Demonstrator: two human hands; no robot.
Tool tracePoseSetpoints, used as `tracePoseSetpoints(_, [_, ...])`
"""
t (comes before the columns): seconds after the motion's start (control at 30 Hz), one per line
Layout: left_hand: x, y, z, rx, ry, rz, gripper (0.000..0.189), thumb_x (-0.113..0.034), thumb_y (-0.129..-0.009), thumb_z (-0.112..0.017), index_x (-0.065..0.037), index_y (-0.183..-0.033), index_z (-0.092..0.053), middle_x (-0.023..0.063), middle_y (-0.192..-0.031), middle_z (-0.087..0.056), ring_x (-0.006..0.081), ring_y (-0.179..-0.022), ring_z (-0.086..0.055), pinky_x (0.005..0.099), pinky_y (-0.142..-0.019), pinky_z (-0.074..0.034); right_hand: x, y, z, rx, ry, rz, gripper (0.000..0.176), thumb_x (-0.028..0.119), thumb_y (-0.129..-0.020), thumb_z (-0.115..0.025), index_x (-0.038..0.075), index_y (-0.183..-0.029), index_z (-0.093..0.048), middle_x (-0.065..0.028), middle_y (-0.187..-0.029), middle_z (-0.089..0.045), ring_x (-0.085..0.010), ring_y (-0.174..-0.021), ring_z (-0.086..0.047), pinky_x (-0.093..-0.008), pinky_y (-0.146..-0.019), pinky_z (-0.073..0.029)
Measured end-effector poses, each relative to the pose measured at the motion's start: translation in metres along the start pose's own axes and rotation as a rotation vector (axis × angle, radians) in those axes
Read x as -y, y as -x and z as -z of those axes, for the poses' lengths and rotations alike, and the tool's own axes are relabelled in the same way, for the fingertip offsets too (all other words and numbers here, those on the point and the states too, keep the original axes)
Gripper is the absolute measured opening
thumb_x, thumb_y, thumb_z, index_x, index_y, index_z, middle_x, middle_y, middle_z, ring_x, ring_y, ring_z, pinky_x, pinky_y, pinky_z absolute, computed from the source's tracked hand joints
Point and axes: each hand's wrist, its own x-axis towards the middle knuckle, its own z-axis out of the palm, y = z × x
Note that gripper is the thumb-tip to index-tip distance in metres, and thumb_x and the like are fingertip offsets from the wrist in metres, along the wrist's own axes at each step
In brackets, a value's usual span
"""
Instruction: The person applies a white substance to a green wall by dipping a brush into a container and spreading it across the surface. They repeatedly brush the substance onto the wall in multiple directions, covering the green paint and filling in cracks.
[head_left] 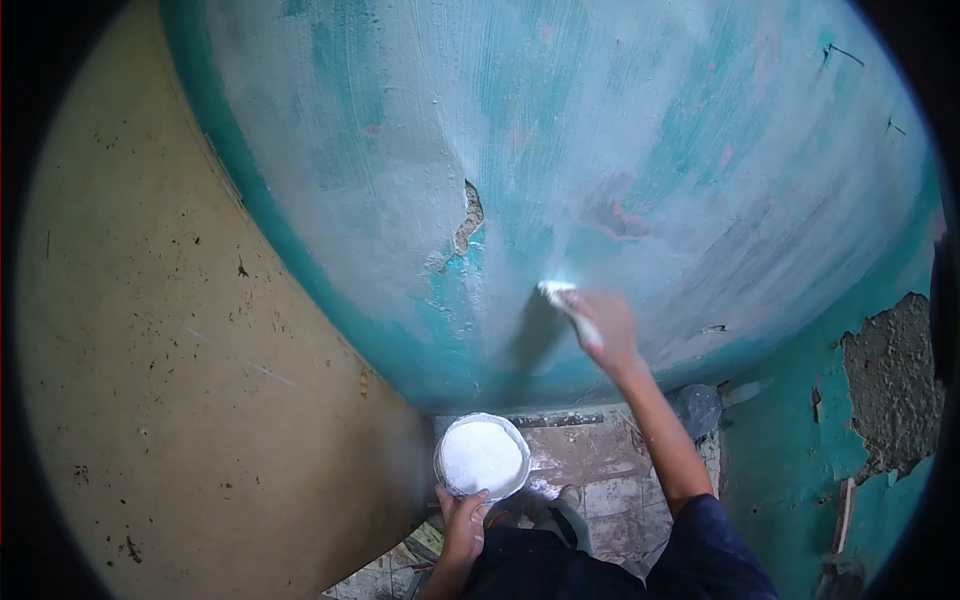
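My right hand [612, 325], somewhat blurred, grips a paintbrush [556, 290] whose white-coated tip is against the turquoise wall [520, 130]. Streaky white paint covers much of that wall, with turquoise showing through. Lower down, my left hand [464, 522] is closed on the near rim of a round bucket of white paint [484, 455]. The paint fills most of the bucket's opening. The fingers under the bucket are partly hidden.
A tan panel [200, 400] stands on the left. Bare plaster shows at a chipped spot [468, 216] and a large broken patch [895, 385] on the right. A grey container [697, 408] sits on the stained tiled floor [610, 490] near the wall.
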Motion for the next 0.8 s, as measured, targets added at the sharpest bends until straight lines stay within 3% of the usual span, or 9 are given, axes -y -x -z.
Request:
tracePoseSetpoints(0.13, [-0.001, 0.001, -0.002, -0.009, -0.008, 0.013, 0.074, 0.005, -0.079, -0.062, -0.012, -0.139, -0.022, 0.0154, -0.133, -0.044, 0.0276, -0.121, -0.051, 0.0407, -0.097, -0.048, 0.021, -0.053, 0.044, -0.079, 0.081, -0.008, 0.037, 0.008, -0.074, -0.064, 0.010, -0.110, -0.070, -0.0060, -0.107, -0.069, -0.0247, -0.095, -0.062, -0.0346, -0.083, -0.047])
tracePoseSetpoints(0.23, [0.002, -0.004, -0.005, 0.007, 0.025, -0.012, 0.074, 0.005, -0.079, -0.062, -0.011, -0.139, -0.021, 0.0151, -0.133, -0.044, 0.0277, -0.121, -0.051, 0.0404, -0.098, -0.047, 0.022, -0.054, 0.031, -0.306, 0.191, -0.041, 0.038, 0.011, -0.072, -0.066, 0.009, -0.110, -0.071, -0.0053, -0.107, -0.069, -0.0225, -0.098, -0.063, -0.0337, -0.086, -0.047])
tracePoseSetpoints(0.37, [0.005, -0.001, 0.004, -0.061, 0.017, 0.007, 0.075, 0.005, -0.079, -0.062, -0.011, -0.140, -0.020, 0.0152, -0.134, -0.043, 0.0282, -0.122, -0.051, 0.0413, -0.099, -0.047, 0.011, 0.007, -0.034, -0.258, 0.191, 0.024, 0.037, 0.010, -0.071, -0.067, 0.010, -0.108, -0.071, -0.0041, -0.107, -0.068, -0.0212, -0.098, -0.063, -0.0341, -0.084, -0.047])
tracePoseSetpoints(0.5, [0.003, 0.000, 0.009, -0.072, 0.016, -0.004, 0.078, 0.006, -0.079, -0.062, -0.010, -0.142, -0.018, 0.0160, -0.135, -0.042, 0.0290, -0.122, -0.051, 0.0423, -0.099, -0.047, 0.011, 0.056, -0.073, -0.080, 0.091, 0.004, 0.036, 0.012, -0.074, -0.064, 0.011, -0.109, -0.070, -0.0029, -0.108, -0.068, -0.0208, -0.098, -0.062, -0.0345, -0.080, -0.047])
tracePoseSetpoints(0.57, [0.000, 0.002, 0.007, -0.059, 0.007, -0.015, 0.079, 0.006, -0.079, -0.062, -0.010, -0.143, -0.016, 0.0162, -0.136, -0.042, 0.0292, -0.122, -0.051, 0.0425, -0.099, -0.047, 0.015, 0.054, -0.066, 0.069, 0.010, -0.038, 0.034, 0.014, -0.079, -0.060, 0.012, -0.113, -0.068, -0.0033, -0.109, -0.068, -0.0219, -0.097, -0.062, -0.0352, -0.081, -0.046])
tracePoseSetpoints(0.67, [-0.002, 0.001, 0.006, -0.049, 0.009, -0.023, 0.079, 0.006, -0.080, -0.061, -0.011, -0.143, -0.017, 0.0165, -0.136, -0.041, 0.0296, -0.123, -0.050, 0.0431, -0.100, -0.046, 0.006, 0.033, -0.048, 0.127, 0.009, -0.028, 0.034, 0.012, -0.079, -0.061, 0.012, -0.113, -0.069, -0.0045, -0.110, -0.068, -0.0230, -0.098, -0.062, -0.0353, -0.082, -0.046])
tracePoseSetpoints(0.8, [-0.002, 0.001, 0.005, -0.036, 0.016, -0.009, 0.074, 0.006, -0.080, -0.061, -0.012, -0.140, -0.021, 0.0162, -0.136, -0.042, 0.0294, -0.124, -0.049, 0.0432, -0.101, -0.045, 0.010, -0.032, 0.004, -0.077, 0.048, -0.007, 0.037, 0.011, -0.077, -0.063, 0.012, -0.113, -0.070, -0.0057, -0.111, -0.067, -0.0237, -0.099, -0.062, -0.0350, -0.084, -0.046])
